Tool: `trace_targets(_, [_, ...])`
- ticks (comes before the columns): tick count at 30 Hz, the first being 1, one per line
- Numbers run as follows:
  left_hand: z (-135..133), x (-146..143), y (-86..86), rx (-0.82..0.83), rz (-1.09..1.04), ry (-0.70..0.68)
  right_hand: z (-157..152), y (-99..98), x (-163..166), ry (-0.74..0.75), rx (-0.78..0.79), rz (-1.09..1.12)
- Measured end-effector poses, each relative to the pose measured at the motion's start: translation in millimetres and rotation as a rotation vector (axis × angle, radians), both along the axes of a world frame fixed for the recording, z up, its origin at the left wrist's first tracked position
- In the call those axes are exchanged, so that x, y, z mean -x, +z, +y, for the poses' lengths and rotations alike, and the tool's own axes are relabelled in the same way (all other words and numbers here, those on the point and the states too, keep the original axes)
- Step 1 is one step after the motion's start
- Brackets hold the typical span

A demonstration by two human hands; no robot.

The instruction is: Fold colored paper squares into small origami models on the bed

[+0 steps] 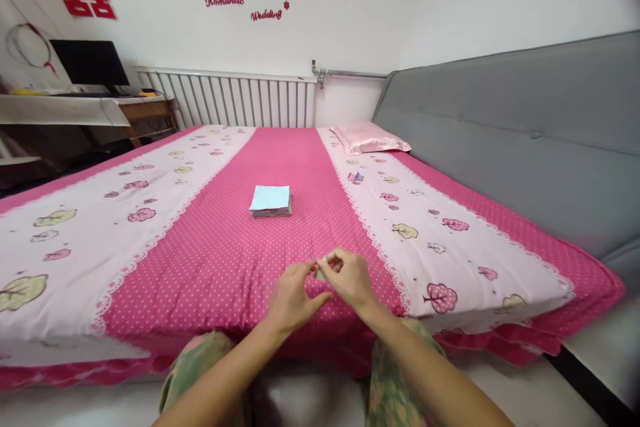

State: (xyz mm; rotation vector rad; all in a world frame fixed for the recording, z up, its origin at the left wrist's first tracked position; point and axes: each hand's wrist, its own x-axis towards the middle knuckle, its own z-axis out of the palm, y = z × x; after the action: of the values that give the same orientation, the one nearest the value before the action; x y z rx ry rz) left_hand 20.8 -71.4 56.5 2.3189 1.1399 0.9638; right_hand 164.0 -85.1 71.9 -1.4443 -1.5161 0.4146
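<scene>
Close in front of me, above the near part of the pink bed, my two hands meet at a small pale piece of paper (pixel 320 274) that looks folded. Thumb and forefinger of my right hand (pixel 349 275) pinch it from the right. The curled fingertips of my left hand (pixel 293 297) hold its left side, while the left thumb sticks out below, apart from it. Fingers cover much of the paper. Farther off, a stack of paper squares (pixel 271 199) with a light blue top sheet lies on the bedspread.
The bedspread (pixel 285 153) has a dotted pink band between white printed strips. A pink pillow (pixel 369 138) lies by the grey headboard (pixel 510 107). At the back stand a white radiator (pixel 235 97) and a desk with a monitor (pixel 90 63). My knees (pixel 200 363) touch the bed's front edge.
</scene>
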Motion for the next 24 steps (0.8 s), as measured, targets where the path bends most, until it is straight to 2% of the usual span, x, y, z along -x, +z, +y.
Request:
trace_targets(5, [30.2,-4.8,-9.2,0.065,0.045,0.173,37.3,-9.6,13.8,-0.086,0.018,-0.057])
trace_targets(12, [66.0,-6.2,-19.8,0.148,-0.063,0.225,79.3,-18.8,22.9,-0.111,-0.003,-0.108])
trace_targets(17, [66.4,-4.2,-30.9,0.146,-0.041,0.248,75.3,-27.0,22.4,-0.095,-0.008,-0.119])
trace_targets(21, [60.9,-4.5,-31.2,0.082,-0.038,0.23,63.1,-25.4,17.9,-0.086,-0.013,-0.022])
trace_targets(24, [56.8,-5.6,-29.0,0.097,-0.083,0.197,57.7,-23.3,15.0,-0.097,-0.021,-0.011])
